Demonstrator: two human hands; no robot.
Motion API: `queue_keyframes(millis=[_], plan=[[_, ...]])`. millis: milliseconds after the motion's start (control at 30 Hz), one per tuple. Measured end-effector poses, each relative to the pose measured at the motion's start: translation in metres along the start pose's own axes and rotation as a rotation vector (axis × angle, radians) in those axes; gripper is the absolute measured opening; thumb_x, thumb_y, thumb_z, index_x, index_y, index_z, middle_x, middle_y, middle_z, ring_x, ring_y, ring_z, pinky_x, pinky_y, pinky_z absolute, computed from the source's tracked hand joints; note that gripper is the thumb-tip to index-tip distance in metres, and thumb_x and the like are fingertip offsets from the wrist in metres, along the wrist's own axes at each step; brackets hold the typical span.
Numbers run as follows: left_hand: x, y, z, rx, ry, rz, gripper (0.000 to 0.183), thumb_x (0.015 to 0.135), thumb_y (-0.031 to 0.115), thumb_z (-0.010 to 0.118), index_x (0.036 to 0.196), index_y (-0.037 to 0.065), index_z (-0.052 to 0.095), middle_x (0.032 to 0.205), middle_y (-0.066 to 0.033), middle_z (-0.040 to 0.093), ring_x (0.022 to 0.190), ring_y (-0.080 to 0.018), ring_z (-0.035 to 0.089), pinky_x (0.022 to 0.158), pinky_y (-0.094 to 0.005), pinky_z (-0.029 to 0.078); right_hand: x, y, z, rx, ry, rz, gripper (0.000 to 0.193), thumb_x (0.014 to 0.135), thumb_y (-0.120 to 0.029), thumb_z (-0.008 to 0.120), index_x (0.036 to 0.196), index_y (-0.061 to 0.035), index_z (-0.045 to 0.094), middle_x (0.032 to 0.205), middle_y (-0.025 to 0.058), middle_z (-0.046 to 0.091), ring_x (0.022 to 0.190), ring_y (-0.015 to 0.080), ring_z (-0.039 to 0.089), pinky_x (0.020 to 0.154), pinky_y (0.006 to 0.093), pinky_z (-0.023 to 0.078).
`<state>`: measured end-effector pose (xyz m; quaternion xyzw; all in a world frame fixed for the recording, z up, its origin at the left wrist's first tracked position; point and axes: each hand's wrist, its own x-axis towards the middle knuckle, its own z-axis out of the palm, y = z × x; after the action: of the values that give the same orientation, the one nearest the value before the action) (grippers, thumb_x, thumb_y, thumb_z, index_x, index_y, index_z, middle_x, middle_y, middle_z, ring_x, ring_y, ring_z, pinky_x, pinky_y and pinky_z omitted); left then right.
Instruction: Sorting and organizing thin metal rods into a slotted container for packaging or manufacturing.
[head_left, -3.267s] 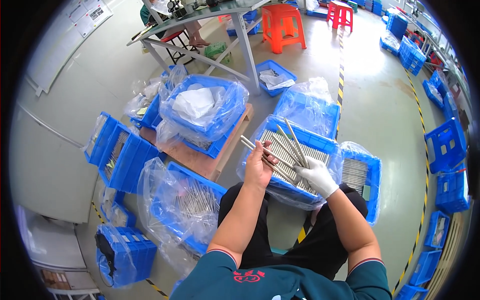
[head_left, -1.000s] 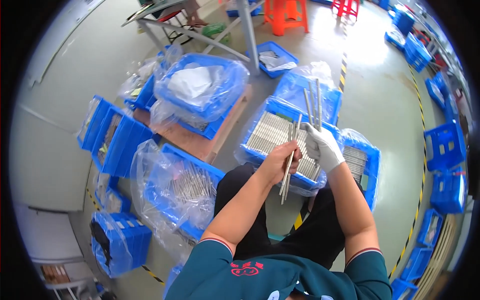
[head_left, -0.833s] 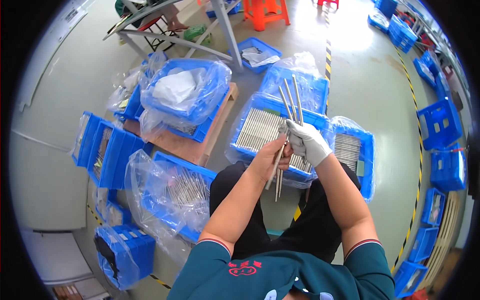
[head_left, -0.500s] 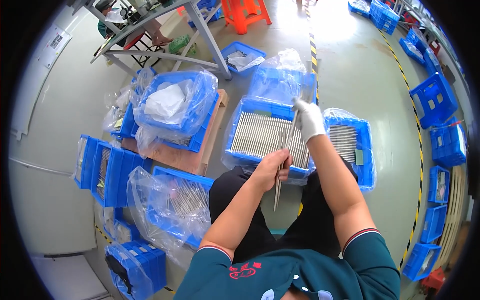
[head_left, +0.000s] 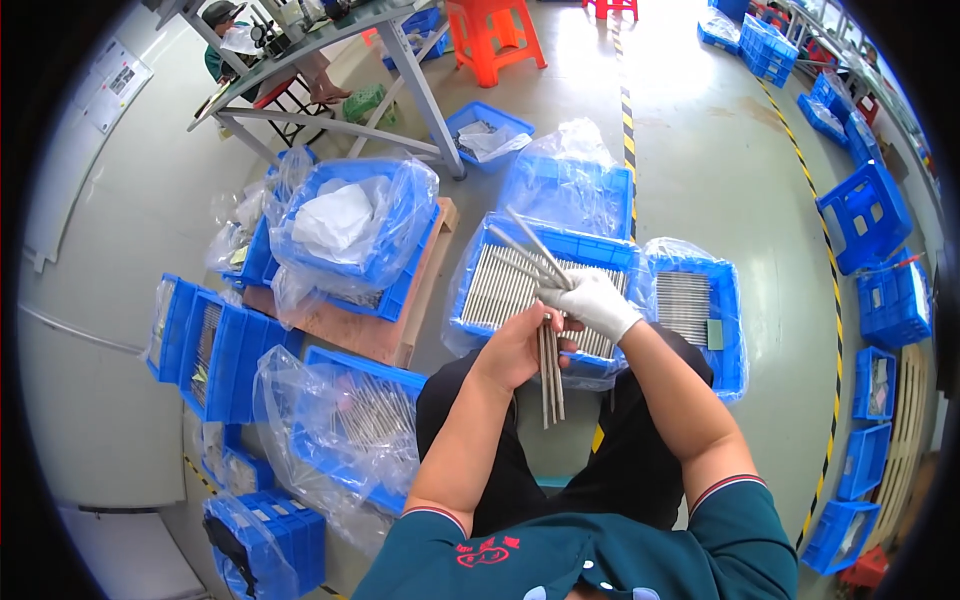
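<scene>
My bare left hand [head_left: 510,352] is closed around several slim metal rods [head_left: 551,385], whose lower ends point down toward my lap. Right beside it, my right hand [head_left: 603,306] in a white glove grips more metal rods [head_left: 537,250], fanned out and slanting up to the left. The two hands appear to meet, and the fingertips between them are partly hidden. Beneath them is a plastic-lined blue crate [head_left: 588,245] in which similar rods [head_left: 490,288] lie side by side in a neat row.
To the right, another blue crate [head_left: 736,350] holds rods and a green slip. Loose rods [head_left: 372,412] lie in a bagged crate at lower left. Crates stand on a wooden pallet [head_left: 405,340]. A grey-legged workbench [head_left: 420,95], a seated person and an orange stool [head_left: 490,45] are farther off.
My gloved right hand has come down and left to my left hand, with its rods now tilting up-left. The rods in my left hand hang more upright. The view has shifted slightly.
</scene>
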<state>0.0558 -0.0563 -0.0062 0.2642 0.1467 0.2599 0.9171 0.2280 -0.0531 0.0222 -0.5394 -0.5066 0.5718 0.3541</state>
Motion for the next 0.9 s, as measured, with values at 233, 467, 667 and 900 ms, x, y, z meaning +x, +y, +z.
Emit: queue_keyframes(millis=[233,467,667,900], plan=[[-0.003,0.0,-0.01,-0.052,0.215,0.08,0.034,0.089,0.042,0.057,0.086,0.008,0.059,0.072,0.0014,0.049,0.06,-0.0113,0.046,0.053,-0.0258,0.039,0.003,-0.006,0.01,-0.091,0.121,-0.029,0.033,0.086,-0.034,0.059,0.085,-0.0022,0.065,0.062,0.0047,0.058,0.053,0.0115,0.054,0.053,0.0285,0.045],[0.001,0.013,-0.015,-0.052,0.499,0.465,0.036,0.088,0.042,0.058,0.09,0.006,0.057,0.076,-0.003,0.056,0.071,-0.0181,0.057,0.069,-0.0359,0.051,-0.022,-0.004,0.003,-0.107,0.115,0.035,0.039,0.088,-0.038,0.053,0.087,-0.0012,0.066,0.054,0.0056,0.055,0.051,0.0116,0.055,0.05,0.0277,0.042],[0.003,0.014,-0.022,-0.152,0.44,0.591,0.038,0.089,0.042,0.056,0.098,0.005,0.057,0.077,-0.0018,0.053,0.07,-0.0155,0.053,0.065,-0.0338,0.047,-0.033,-0.01,0.012,-0.132,0.044,0.088,0.031,0.086,-0.029,0.055,0.084,0.0012,0.062,0.057,0.0075,0.061,0.044,0.0107,0.052,0.043,0.0263,0.041],[0.004,0.01,-0.024,-0.172,0.424,0.556,0.037,0.09,0.04,0.056,0.099,0.005,0.056,0.074,-0.0032,0.053,0.065,-0.0142,0.051,0.061,-0.0314,0.045,-0.034,-0.012,0.015,-0.257,0.026,0.002,0.03,0.086,-0.028,0.052,0.086,0.0008,0.062,0.062,0.0083,0.064,0.046,0.0134,0.056,0.046,0.0279,0.045]])
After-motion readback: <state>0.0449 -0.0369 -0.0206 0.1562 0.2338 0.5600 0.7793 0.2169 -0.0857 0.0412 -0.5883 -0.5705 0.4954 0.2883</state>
